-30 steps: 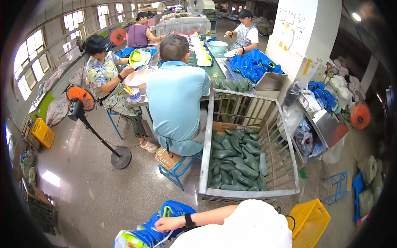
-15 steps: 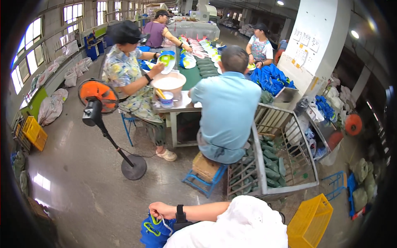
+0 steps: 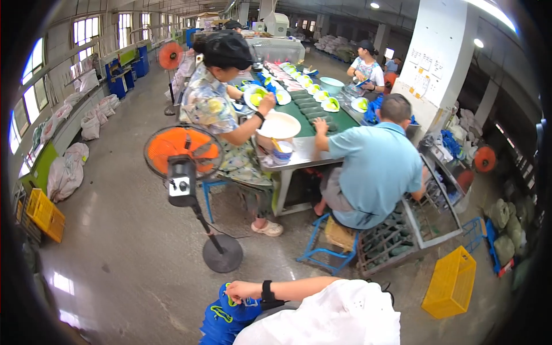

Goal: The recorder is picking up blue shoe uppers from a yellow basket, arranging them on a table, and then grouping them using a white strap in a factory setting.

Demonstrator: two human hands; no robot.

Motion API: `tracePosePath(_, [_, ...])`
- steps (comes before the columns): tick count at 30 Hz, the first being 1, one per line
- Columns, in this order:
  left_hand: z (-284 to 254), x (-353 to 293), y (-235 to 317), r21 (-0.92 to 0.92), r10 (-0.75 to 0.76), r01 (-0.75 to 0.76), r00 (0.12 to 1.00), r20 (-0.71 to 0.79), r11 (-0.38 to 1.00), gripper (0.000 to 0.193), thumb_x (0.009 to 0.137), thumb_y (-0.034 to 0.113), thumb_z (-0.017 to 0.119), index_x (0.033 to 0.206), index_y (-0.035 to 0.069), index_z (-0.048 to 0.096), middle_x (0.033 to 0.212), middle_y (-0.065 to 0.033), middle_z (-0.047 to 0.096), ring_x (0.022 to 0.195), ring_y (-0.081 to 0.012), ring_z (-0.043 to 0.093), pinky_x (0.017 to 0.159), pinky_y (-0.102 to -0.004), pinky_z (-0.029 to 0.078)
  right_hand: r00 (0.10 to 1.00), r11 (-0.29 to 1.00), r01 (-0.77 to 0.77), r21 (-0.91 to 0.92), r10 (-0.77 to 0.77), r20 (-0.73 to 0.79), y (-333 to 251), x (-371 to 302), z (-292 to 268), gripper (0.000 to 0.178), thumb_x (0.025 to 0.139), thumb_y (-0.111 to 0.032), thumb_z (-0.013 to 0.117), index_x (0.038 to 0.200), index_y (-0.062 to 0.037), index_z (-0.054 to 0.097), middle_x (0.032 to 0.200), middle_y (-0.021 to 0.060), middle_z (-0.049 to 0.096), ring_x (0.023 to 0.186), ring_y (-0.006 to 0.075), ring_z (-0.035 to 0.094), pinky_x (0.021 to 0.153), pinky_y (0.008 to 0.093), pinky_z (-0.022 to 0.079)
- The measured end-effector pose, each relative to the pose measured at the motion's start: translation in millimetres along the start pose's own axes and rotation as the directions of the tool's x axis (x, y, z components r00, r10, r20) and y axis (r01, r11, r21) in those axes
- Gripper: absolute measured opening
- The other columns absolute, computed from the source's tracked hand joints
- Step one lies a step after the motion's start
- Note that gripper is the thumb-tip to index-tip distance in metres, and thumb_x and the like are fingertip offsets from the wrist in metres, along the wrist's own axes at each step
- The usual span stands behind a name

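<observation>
My right hand (image 3: 241,291) is at the lower middle, with a black band on its wrist. Its fingers are closed on the edge of a blue shoe upper (image 3: 244,311) with lime-green trim. More blue uppers (image 3: 215,330) hang in a bunch just below and left of it. White cloth (image 3: 328,316) covers the lower middle, beside the forearm; whether it is clothing or a sack I cannot tell. My left hand does not show.
An orange floor fan (image 3: 184,150) stands ahead on a round base (image 3: 223,253). Beyond, co-workers sit around a table (image 3: 296,158) with shoe lasts and uppers. A blue stool (image 3: 328,244), a metal cage (image 3: 397,244) of green lasts and a yellow crate (image 3: 451,282) stand to the right.
The view has shifted, so fan, table and co-workers appear farther right and nearer. My right hand keeps its hold on the upper. The blue-shirted co-worker now reaches toward the cage.
</observation>
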State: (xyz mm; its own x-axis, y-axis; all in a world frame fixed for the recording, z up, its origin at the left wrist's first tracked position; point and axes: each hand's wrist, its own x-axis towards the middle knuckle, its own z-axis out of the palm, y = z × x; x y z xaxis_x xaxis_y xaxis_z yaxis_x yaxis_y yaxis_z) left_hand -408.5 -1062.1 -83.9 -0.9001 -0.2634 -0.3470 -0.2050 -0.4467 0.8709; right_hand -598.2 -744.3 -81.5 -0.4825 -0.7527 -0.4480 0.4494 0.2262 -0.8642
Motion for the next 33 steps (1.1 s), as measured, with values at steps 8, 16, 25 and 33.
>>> tracePosePath(8, [-53.8,133.8,175.9,-0.349,0.005,0.039,0.992,0.124,0.936,0.041,0.089,0.018,0.037,0.124,-0.003,0.038,0.123,-0.0161,0.045,0.113,-0.0259,0.044,0.096,-0.038,0.035,0.949,0.897,0.312,0.313,-0.309,-0.059,-165.8,265.4,117.0,0.024,0.086,-0.02,0.043,0.063,-0.0121,0.044,0.052,-0.0012,0.042,0.046,0.0098,0.041,0.041,0.0258,0.029])
tracePosePath(16, [-200.4,207.5,293.5,-0.18,0.566,-0.741,0.624,-0.538,0.646,0.019,0.089,0.017,0.045,0.103,0.005,0.051,0.098,-0.005,0.055,0.09,-0.0166,0.051,0.079,-0.0323,0.04,0.477,0.429,0.788,0.441,-0.879,0.003,-390.3,319.1,106.9,0.028,0.089,-0.026,0.042,0.091,0.0013,0.051,0.064,0.0044,0.048,0.047,0.0065,0.039,0.066,0.0292,0.048])
tracePosePath(25, [-276.2,408.7,320.1,-0.819,0.3,-0.36,0.922,-0.242,0.446,0.028,0.083,0.02,0.045,0.098,0.0,0.057,0.094,-0.0114,0.062,0.089,-0.0283,0.057,0.086,-0.0423,0.042,0.956,0.691,0.289,0.663,-0.176,-0.234,-328.1,565.3,95.7,0.024,0.088,-0.02,0.039,0.097,-0.0039,0.055,0.093,0.0083,0.058,0.072,0.0164,0.057,0.066,0.0286,0.048])
tracePosePath(33, [-307.8,553.0,379.4,-0.438,0.11,-0.183,0.976,-0.187,0.88,0.039,0.086,0.028,0.04,0.113,0.001,0.049,0.113,-0.0145,0.054,0.103,-0.0309,0.052,0.091,-0.0439,0.04,0.962,0.51,0.271,0.816,-0.175,-0.21,-361.6,629.0,73.5,0.036,0.09,-0.028,0.035,0.098,-0.0006,0.056,0.1,0.0148,0.059,0.089,0.0231,0.057,0.079,0.0359,0.047])
